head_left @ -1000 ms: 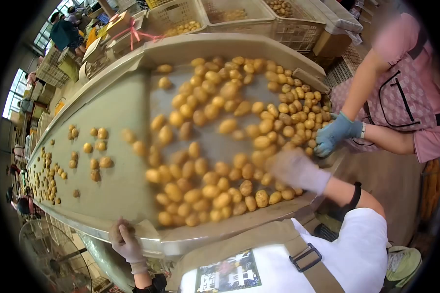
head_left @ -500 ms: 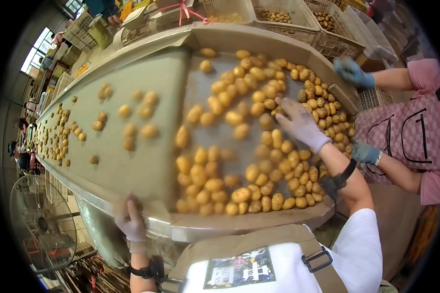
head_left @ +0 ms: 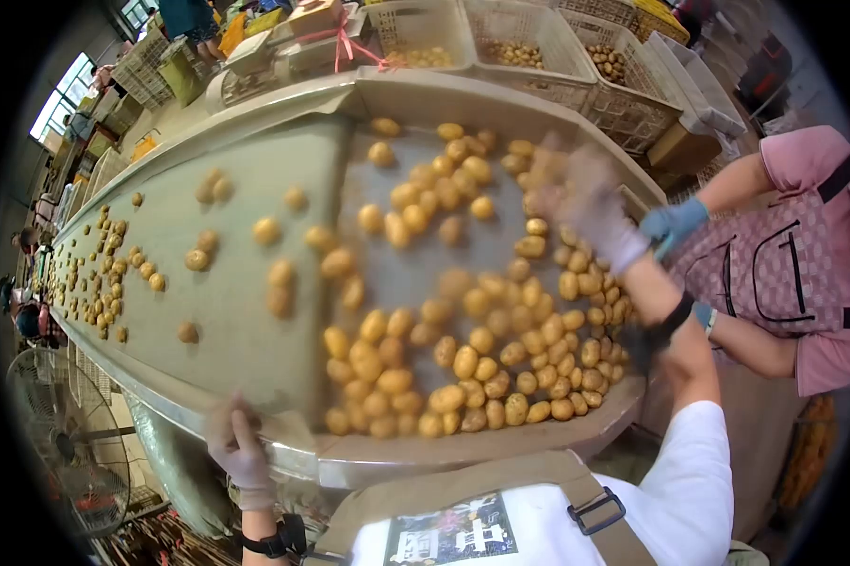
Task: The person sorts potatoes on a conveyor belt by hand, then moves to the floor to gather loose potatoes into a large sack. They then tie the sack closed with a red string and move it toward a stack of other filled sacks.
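Small yellow potatoes (head_left: pixel 465 362) lie loose over the grey metal tray (head_left: pixel 387 274) at the end of a green conveyor belt (head_left: pixel 255 358). My right hand (head_left: pixel 590 203), in a pale glove, is over the potatoes at the tray's far right side. Motion smears its fingers, so I cannot see whether they hold anything. My left hand (head_left: pixel 241 453), also gloved, is at the belt's near rim with its fingers bent inward. Blur at the fingertips hides what they hold, if anything.
A co-worker in pink stands at the right, one blue-gloved hand (head_left: pixel 672 226) close to my right wrist. Plastic crates (head_left: pixel 528 80) holding potatoes line the far side. A caged fan (head_left: pixel 71 443) stands at the lower left. More potatoes (head_left: pixel 104 274) lie farther up the belt.
My right hand has moved up toward the tray's far side. Potatoes have shifted on the tray and belt. The co-worker's upper hand has come down toward my right wrist.
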`<state>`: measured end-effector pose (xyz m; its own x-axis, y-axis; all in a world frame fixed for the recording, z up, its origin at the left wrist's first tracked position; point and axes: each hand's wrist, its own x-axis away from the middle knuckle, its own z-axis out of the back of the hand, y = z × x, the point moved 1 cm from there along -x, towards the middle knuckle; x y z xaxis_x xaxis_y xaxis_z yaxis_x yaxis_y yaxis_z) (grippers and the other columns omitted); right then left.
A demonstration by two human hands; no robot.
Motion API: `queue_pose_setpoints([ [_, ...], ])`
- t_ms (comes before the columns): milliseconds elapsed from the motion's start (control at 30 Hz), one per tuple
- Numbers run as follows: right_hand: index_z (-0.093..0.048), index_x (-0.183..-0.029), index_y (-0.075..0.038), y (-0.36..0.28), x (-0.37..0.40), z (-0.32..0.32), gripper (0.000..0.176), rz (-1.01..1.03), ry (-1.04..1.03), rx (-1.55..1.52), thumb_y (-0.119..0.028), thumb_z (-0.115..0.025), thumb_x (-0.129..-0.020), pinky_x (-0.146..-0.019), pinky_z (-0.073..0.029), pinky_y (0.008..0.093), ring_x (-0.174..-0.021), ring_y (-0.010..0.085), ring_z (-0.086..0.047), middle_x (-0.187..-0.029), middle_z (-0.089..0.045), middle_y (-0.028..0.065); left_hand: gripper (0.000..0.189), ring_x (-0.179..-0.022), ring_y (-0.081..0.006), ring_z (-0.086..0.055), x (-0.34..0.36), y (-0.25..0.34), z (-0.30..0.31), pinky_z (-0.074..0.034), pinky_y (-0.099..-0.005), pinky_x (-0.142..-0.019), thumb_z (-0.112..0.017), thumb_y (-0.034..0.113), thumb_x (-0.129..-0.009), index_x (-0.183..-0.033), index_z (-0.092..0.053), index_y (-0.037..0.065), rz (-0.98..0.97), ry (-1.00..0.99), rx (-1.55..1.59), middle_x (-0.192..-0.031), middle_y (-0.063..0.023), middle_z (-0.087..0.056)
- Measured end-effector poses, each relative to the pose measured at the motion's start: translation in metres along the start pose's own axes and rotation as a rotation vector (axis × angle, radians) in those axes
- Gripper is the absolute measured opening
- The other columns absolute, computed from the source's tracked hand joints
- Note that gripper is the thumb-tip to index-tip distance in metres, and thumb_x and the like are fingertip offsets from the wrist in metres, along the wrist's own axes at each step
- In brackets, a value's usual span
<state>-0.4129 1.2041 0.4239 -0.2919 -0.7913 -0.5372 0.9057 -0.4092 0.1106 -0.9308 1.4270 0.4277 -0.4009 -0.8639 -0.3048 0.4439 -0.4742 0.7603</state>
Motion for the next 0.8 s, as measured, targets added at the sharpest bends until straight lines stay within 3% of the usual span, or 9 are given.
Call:
queue_pose_setpoints([
  [100,-0.064,-0.112,-0.007,0.085,-0.008,0.002,0.035,-0.512,0.068,0.017,-0.033,-0.059,-0.090,-0.082,-0.053,0.0475,-0.091,0.0370,-0.067,-0.103,-0.066,0.0231,0.024,-0.082,-0.0181,-0.060,-0.002,-0.012,0.010,-0.050,-0.0302,-0.076,-0.052,0.006,-0.097,-0.111,-0.068,-0.005,-0.090,-0.015,-0.104,-0.093,-0.0101,-0.065],
  [233,-0.064,-0.108,-0.009,0.055,0.026,-0.032,0.029,-0.335,-0.637,-0.046,-0.030,-0.060,-0.089,-0.085,-0.051,0.0443,-0.100,0.0364,-0.064,-0.103,-0.068,0.0200,0.026,-0.083,-0.0161,-0.060,-0.002,-0.010,0.015,-0.050,-0.0284,-0.076,-0.050,0.005,-0.097,-0.113,-0.067,-0.006,-0.143,-0.046,-0.156,-0.095,-0.0104,-0.064],
  [367,-0.065,-0.102,-0.012,0.014,0.054,-0.062,0.030,-0.609,-0.616,-0.169,-0.034,-0.060,-0.084,-0.088,-0.049,0.0488,-0.094,0.0392,-0.065,-0.098,-0.069,0.0163,0.024,-0.085,-0.0213,-0.060,-0.005,-0.011,0.019,-0.048,-0.0337,-0.080,-0.053,0.004,-0.094,-0.109,-0.069,-0.005,-0.155,-0.005,-0.157,-0.090,-0.0109,-0.066],
  [500,-0.064,-0.101,-0.010,0.000,0.013,0.013,0.030,-0.045,-0.691,-0.196,-0.034,-0.060,-0.085,-0.086,-0.047,0.0494,-0.093,0.0384,-0.065,-0.099,-0.068,0.0186,0.020,-0.087,-0.0282,-0.059,-0.004,0.000,0.020,-0.045,-0.0388,-0.084,-0.058,0.003,-0.089,-0.104,-0.071,-0.003,-0.155,0.002,-0.198,-0.087,-0.0116,-0.065],
  [567,-0.066,-0.098,-0.008,0.057,0.000,-0.013,0.024,-0.231,0.009,-0.138,-0.028,-0.061,-0.085,-0.077,-0.053,0.0451,-0.089,0.0331,-0.068,-0.099,-0.071,0.0151,0.020,-0.087,-0.0285,-0.059,-0.007,-0.003,0.024,-0.045,-0.0395,-0.085,-0.059,0.003,-0.089,-0.104,-0.071,-0.003,-0.139,0.002,-0.201,-0.085,-0.0111,-0.065],
  [600,-0.066,-0.106,-0.009,0.080,-0.018,-0.007,0.027,-0.326,0.210,0.141,-0.028,-0.060,-0.087,-0.080,-0.053,0.0450,-0.092,0.0324,-0.068,-0.107,-0.070,0.0147,0.020,-0.087,-0.0285,-0.059,-0.006,0.001,0.025,-0.044,-0.0399,-0.086,-0.059,0.003,-0.089,-0.104,-0.071,-0.003,-0.127,0.002,-0.190,-0.085,-0.0109,-0.065],
  [667,-0.065,-0.118,-0.011,0.096,-0.040,-0.006,0.033,-0.411,0.152,0.265,-0.029,-0.058,-0.090,-0.088,-0.051,0.0451,-0.100,0.0318,-0.066,-0.119,-0.066,0.0138,0.020,-0.086,-0.0285,-0.058,-0.009,0.004,0.027,-0.044,-0.0403,-0.088,-0.059,0.003,-0.089,-0.103,-0.071,-0.002,-0.111,0.029,-0.174,-0.084,-0.0107,-0.065],
  [733,-0.062,-0.126,-0.013,0.082,-0.048,-0.032,0.039,-0.389,-0.378,-0.059,-0.032,-0.055,-0.093,-0.098,-0.047,0.0456,-0.108,0.0318,-0.064,-0.129,-0.062,0.0130,0.020,-0.085,-0.0282,-0.058,-0.006,-0.001,0.026,-0.044,-0.0403,-0.088,-0.058,0.004,-0.089,-0.103,-0.071,-0.002,-0.094,0.059,-0.165,-0.084,-0.0106,-0.065],
  [800,-0.061,-0.126,-0.013,0.025,-0.078,-0.042,0.043,-0.465,-0.643,-0.028,-0.040,-0.052,-0.094,-0.100,-0.044,0.0458,-0.118,0.0329,-0.059,-0.130,-0.062,0.0136,0.019,-0.083,-0.0275,-0.058,-0.013,0.004,0.033,-0.044,-0.0399,-0.089,-0.058,0.004,-0.090,-0.102,-0.071,-0.002,-0.113,0.021,-0.184,-0.083,-0.0104,-0.065],
])
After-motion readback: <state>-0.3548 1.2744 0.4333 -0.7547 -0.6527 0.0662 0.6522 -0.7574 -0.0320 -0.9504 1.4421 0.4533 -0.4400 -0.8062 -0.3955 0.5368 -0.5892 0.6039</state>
